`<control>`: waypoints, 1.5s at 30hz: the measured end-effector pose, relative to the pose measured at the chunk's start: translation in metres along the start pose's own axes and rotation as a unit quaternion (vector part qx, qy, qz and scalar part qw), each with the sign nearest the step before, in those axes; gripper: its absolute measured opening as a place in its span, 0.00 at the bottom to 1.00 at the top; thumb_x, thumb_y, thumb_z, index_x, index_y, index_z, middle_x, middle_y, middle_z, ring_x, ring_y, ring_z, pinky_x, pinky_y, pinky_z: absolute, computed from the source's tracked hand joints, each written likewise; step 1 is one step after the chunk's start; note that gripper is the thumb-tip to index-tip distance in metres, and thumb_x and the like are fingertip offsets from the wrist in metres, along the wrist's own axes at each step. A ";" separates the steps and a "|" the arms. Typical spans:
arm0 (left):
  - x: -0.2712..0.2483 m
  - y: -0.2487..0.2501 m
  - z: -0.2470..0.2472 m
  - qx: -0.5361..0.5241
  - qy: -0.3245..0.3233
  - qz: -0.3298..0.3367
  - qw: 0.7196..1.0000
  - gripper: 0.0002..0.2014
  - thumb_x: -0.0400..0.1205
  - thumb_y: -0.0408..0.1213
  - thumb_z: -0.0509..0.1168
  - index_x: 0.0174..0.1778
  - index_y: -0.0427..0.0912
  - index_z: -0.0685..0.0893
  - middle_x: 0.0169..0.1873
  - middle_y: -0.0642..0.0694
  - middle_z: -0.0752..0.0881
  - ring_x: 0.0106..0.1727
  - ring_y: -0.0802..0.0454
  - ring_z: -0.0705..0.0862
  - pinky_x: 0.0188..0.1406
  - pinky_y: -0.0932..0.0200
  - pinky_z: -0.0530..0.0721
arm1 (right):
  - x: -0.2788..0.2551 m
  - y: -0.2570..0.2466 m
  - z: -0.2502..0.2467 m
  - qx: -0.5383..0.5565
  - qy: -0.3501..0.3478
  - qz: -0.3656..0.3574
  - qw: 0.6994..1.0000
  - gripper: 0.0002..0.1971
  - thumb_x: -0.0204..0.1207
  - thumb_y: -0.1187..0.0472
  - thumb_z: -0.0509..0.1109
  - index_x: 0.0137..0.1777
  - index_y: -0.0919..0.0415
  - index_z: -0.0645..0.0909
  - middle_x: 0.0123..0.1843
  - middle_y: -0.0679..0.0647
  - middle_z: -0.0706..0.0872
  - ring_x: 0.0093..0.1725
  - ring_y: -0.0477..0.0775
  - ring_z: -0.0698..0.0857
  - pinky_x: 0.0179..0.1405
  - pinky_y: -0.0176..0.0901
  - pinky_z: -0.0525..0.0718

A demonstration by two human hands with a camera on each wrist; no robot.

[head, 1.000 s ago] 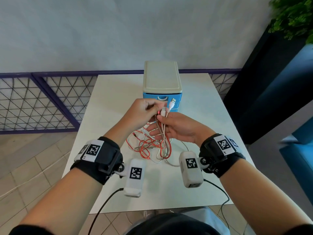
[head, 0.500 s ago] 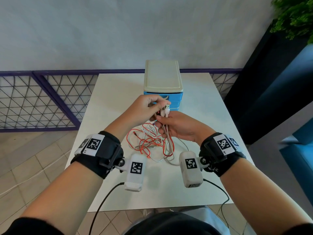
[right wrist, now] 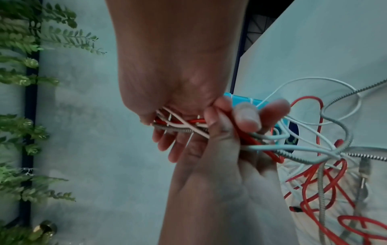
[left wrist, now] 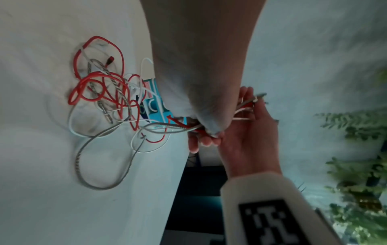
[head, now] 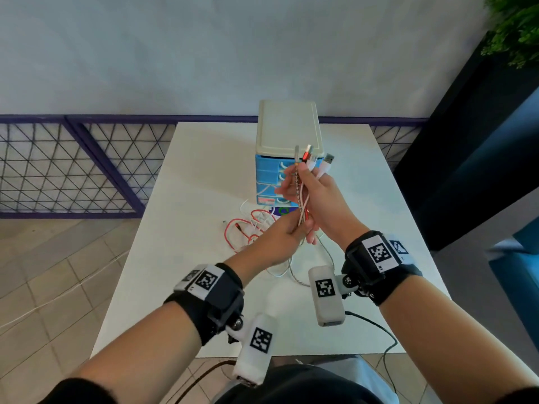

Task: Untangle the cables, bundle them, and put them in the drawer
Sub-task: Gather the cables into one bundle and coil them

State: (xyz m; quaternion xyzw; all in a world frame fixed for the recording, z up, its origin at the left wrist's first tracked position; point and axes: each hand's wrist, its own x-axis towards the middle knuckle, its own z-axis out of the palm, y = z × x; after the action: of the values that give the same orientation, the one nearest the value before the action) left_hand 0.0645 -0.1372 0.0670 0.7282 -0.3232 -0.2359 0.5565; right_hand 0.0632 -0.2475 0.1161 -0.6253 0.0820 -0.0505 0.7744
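On the white table (head: 180, 258) before the blue drawer unit (head: 267, 173), I should draw the cables (head: 300, 199) slowly so the loops slip free. My right hand (head: 318, 199) curls round the plug ends held up; my left hand (head: 280, 243) pinches the strands below.
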 end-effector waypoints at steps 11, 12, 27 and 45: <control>-0.002 -0.045 0.012 0.154 -0.067 -0.041 0.985 0.07 0.86 0.39 0.56 0.42 0.49 0.75 0.42 0.51 0.81 0.46 0.51 0.80 0.54 0.50 0.77 | -0.005 -0.003 -0.007 0.023 0.039 0.074 0.996 0.17 0.88 0.50 0.53 0.39 0.55 0.71 0.24 0.45 0.63 0.20 0.42 0.59 0.15 0.33 0.56; -0.003 -0.051 0.012 0.149 -0.065 -0.049 0.985 0.06 0.85 0.38 0.57 0.43 0.50 0.76 0.43 0.50 0.81 0.48 0.50 0.81 0.56 0.50 0.78 | -0.005 -0.007 -0.008 0.035 0.041 0.080 0.995 0.17 0.88 0.50 0.53 0.39 0.55 0.71 0.24 0.45 0.63 0.20 0.42 0.58 0.14 0.32 0.56; 0.011 -0.117 -0.110 0.163 0.347 -0.188 0.905 0.09 0.79 0.25 0.58 0.51 0.32 0.82 0.51 0.37 0.85 0.52 0.44 0.81 0.51 0.59 0.74 | -0.005 0.007 -0.014 0.015 0.023 0.197 0.980 0.15 0.87 0.51 0.56 0.40 0.56 0.72 0.26 0.48 0.63 0.18 0.41 0.60 0.13 0.31 0.58; -0.010 -0.141 -0.084 0.268 0.206 -0.452 0.826 0.18 0.80 0.33 0.64 0.63 0.29 0.74 0.59 0.30 0.82 0.60 0.31 0.82 0.49 0.46 0.79 | -0.001 0.028 0.001 -0.049 -0.001 0.242 0.969 0.15 0.87 0.51 0.56 0.40 0.57 0.73 0.25 0.48 0.64 0.20 0.43 0.60 0.15 0.33 0.59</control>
State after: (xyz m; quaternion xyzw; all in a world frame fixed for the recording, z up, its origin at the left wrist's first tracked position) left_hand 0.1461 -0.0508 -0.0468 0.9449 0.1132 -0.2098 0.2243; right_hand 0.0612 -0.2406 0.0887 -0.6238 0.2329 0.1432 0.7322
